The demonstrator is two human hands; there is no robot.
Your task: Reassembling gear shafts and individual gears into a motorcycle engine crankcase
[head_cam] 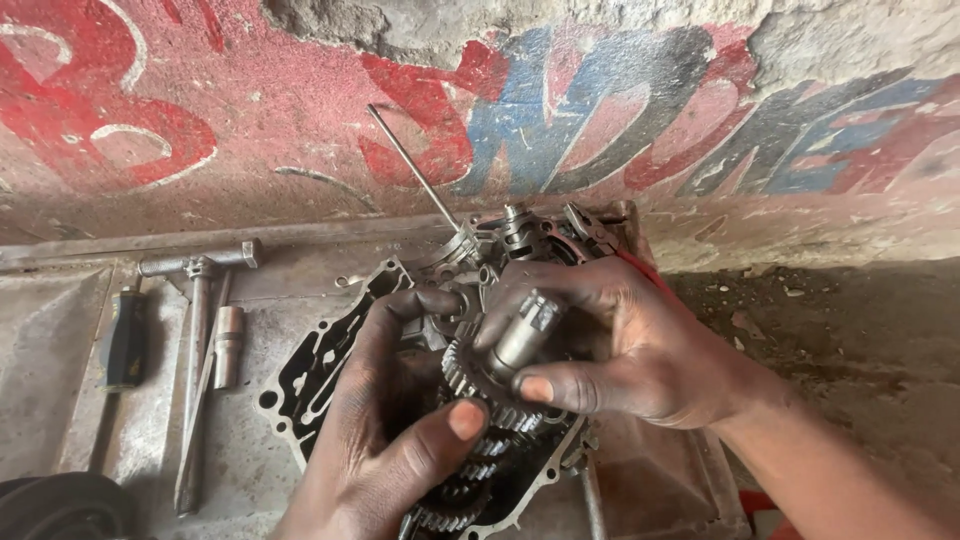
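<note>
Head view: two greasy bare hands work over an opened engine crankcase (330, 360) lying on a dusty metal worktop (60, 340) below a painted wall. The right hand (620, 350) has its fingers clamped round a steel gear shaft (520, 335), its stacked gears (480, 400) seated in the case. The left hand (390, 440) cups the gears, fingers curled on them. The shaft looks heavy, rigid and oil-slick; the bare splined end seems the safest grip. A T-handle wrench (198, 300) and screwdriver (122, 340) lie well apart.
</note>
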